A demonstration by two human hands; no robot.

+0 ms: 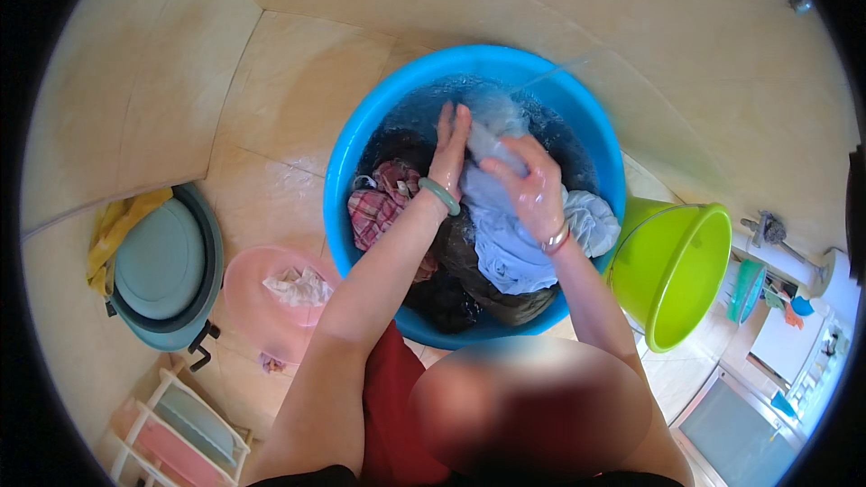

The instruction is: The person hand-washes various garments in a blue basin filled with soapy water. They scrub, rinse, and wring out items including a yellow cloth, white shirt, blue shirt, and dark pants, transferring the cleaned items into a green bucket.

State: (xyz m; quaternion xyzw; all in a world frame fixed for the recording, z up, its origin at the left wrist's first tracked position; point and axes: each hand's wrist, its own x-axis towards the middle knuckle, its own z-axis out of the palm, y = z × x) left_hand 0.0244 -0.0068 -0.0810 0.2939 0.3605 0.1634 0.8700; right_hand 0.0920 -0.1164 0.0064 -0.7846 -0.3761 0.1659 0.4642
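A large blue tub (339, 216) holds dark water and several wet clothes. My left hand (449, 151), a green bangle on its wrist, is open, its fingers stretched along the left side of a light-blue garment (505, 243). My right hand (534, 188) has its thumb and fingers curled around the garment's raised, wet part. A thin stream of water (550, 74) falls from the right and splashes at the far end of that part. A pink plaid cloth (374, 214) lies left of my left wrist. Dark clothes (478, 271) lie beneath the light-blue one, and a whitish cloth (591, 224) sits at the tub's right.
Right of the tub, a lime-green bucket (672, 275) lies tilted. A pink basin (245, 293) with a white cloth (298, 287) stands left. Folded grey-green basins (162, 257) with a yellow cloth (131, 221) lean at the left wall. A white rack (171, 428) stands lower left.
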